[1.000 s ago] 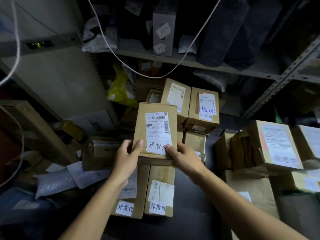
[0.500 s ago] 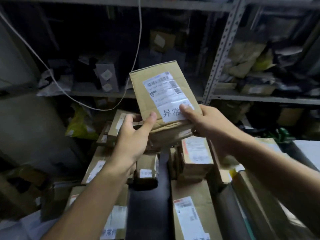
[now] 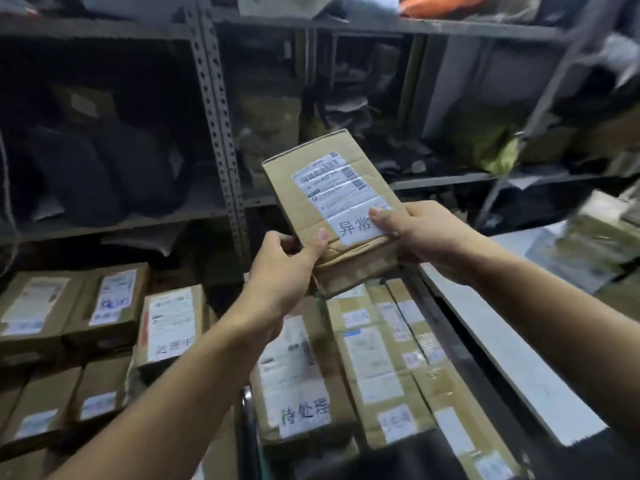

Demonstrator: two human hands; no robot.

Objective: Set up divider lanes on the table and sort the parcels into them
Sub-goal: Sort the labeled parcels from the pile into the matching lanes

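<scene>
I hold a flat brown cardboard parcel [image 3: 322,188] in the air at mid-frame, tilted, its white shipping label and a handwritten white sticker facing me. My left hand [image 3: 280,275] grips its lower left corner, thumb on the top face. My right hand [image 3: 419,233] grips the lower right edge with the thumb pressed on the sticker. Below lie rows of labelled cardboard parcels: a group at the left [image 3: 104,306] and long boxes under my hands [image 3: 374,358]. No divider is plainly visible.
Grey metal shelving with a perforated upright [image 3: 218,133] stands close ahead, its shelves full of dark bags and packages. A white board [image 3: 512,362] runs along the right. More parcels [image 3: 602,233] are stacked at the far right.
My view has swung to the right, from the left parcel pile to the shelving and right-hand rows. Both hands still carry the same parcel, now tilted further to the left.
</scene>
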